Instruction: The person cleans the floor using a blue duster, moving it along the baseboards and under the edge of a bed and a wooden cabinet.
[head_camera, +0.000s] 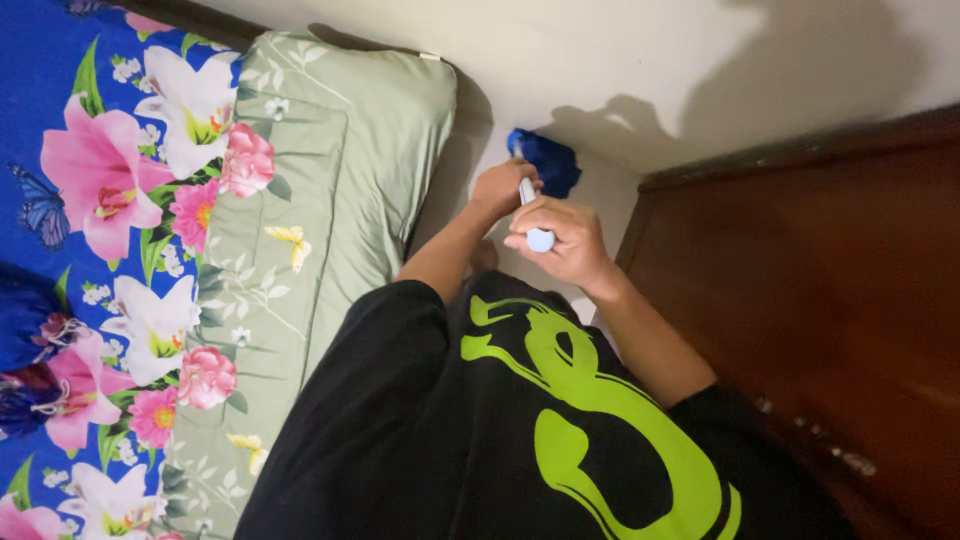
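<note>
A bed (90, 260) with a blue sheet printed with large pink and white lilies is filling the left side of the view, and a pale green floral pillow (330, 180) is lying along its edge, nearest the person. A dark reddish wooden panel (820, 300), probably a door or cabinet side, is taking up the right, and a light floor (620, 70) is showing between the two at the top. The person's black shirt (480, 440) with a bright green design is covering the lower middle.

Both arms are reaching forward over the floor strip. The right hand (560, 240) is curling its fingers closed around the rounded end of a pale, slim handle (533, 222), gripping it firmly. The left hand (500, 188) is wrapping around the same handle further along, just beyond the right hand, also clamped on it. The handle is running between the two hands towards a blue head (545, 160), which seems to be cloth or bristles; the picture is too soft to tell which. That blue head is lying low against the floor, beside the pillow's corner.
</note>
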